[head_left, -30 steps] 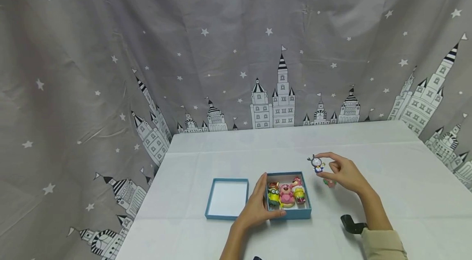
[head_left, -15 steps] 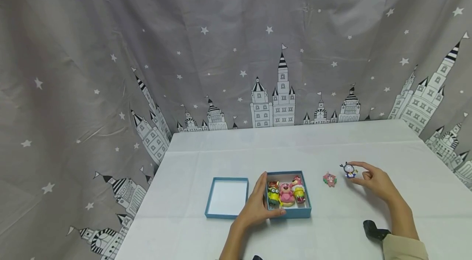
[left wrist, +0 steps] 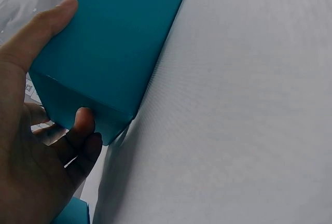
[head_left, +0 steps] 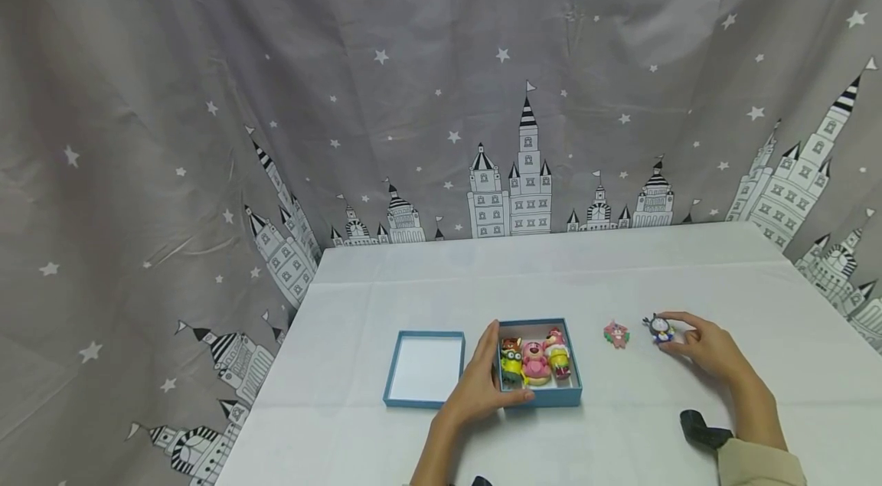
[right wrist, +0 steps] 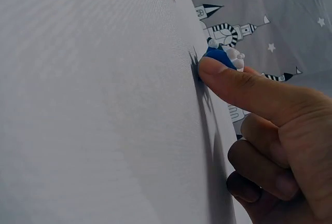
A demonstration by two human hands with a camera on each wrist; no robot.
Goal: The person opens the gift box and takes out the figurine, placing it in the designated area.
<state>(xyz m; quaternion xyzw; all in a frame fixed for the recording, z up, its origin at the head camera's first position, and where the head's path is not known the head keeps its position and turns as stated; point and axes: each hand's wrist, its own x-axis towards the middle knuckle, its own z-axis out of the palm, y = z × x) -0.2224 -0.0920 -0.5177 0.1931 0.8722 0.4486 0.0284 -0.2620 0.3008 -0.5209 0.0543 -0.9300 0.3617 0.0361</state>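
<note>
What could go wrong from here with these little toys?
The right hand pinches the small blue-and-white figure between thumb and finger, so it might slip. The pink figure lies on the table close by, and a careless move could knock it. The left hand grips the open blue box at one side; a sudden tug might jostle the toys inside.
</note>
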